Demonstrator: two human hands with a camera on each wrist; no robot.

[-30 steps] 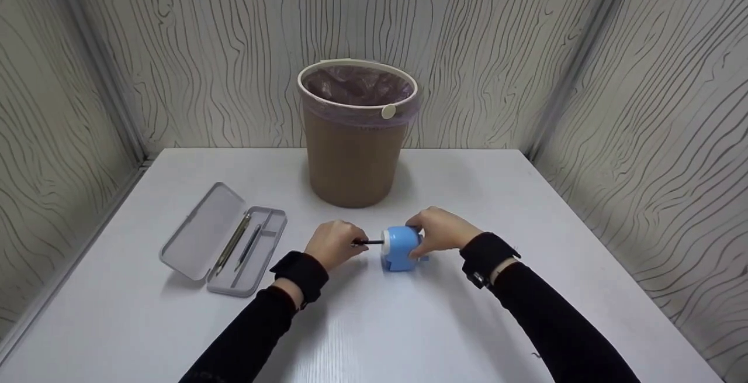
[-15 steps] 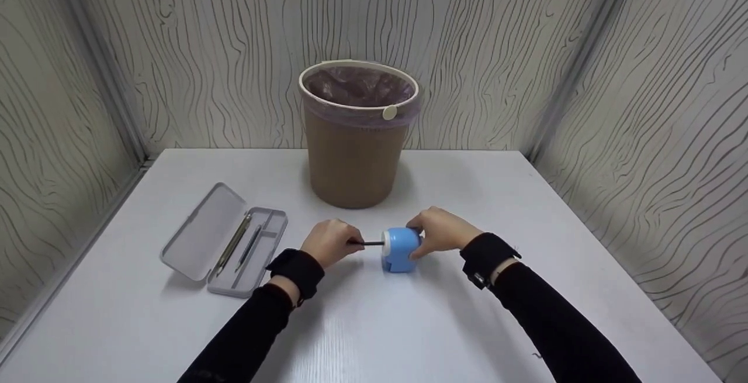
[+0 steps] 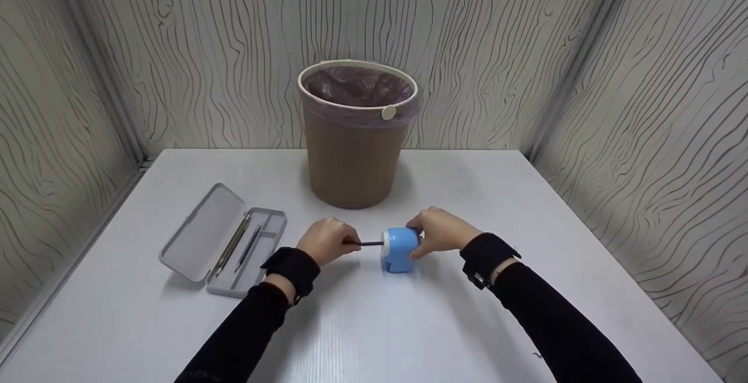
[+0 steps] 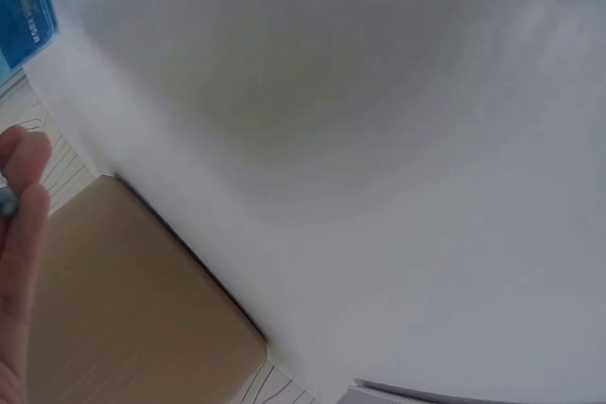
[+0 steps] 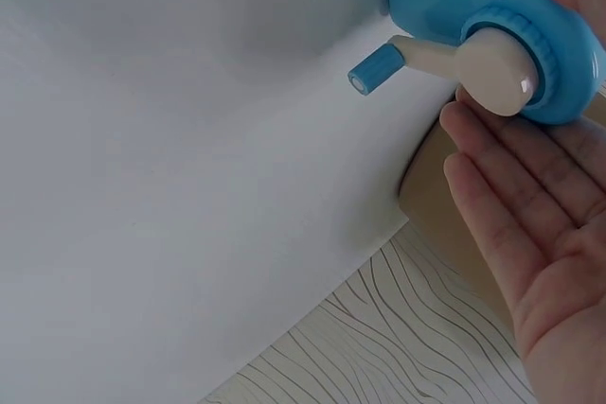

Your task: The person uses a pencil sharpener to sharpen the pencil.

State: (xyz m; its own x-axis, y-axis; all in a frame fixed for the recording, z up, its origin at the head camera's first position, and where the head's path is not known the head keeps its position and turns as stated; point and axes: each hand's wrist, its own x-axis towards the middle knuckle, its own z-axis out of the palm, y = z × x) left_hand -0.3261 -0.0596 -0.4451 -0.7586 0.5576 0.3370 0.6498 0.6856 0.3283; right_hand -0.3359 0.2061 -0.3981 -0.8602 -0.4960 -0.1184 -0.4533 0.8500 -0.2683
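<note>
A blue crank pencil sharpener (image 3: 401, 247) with a white front stands on the table. My right hand (image 3: 442, 231) holds it from the right, thumb on the near side and fingers on the far side. In the right wrist view the crank (image 5: 431, 57), cream with a blue knob, sticks out beside my extended fingers (image 5: 507, 177), untouched by the thumb. My left hand (image 3: 328, 241) pinches a dark pencil (image 3: 371, 243) that reaches into the sharpener's front. Its tip is hidden inside. The left wrist view catches just the fingertips (image 4: 26, 163) and a corner of the sharpener.
To the left lies an open grey pencil case (image 3: 245, 283) with a few pencils (image 3: 234, 244) in it. A brown trash bin (image 3: 353, 161) with a purple liner stands behind the hands. Patterned wall panels (image 3: 234, 49) border the white table (image 3: 409, 336).
My left hand has shifted slightly left, away from the sharpener, and more of the pencil shows between them. My right hand and the sharpener have stayed nearly still.
</note>
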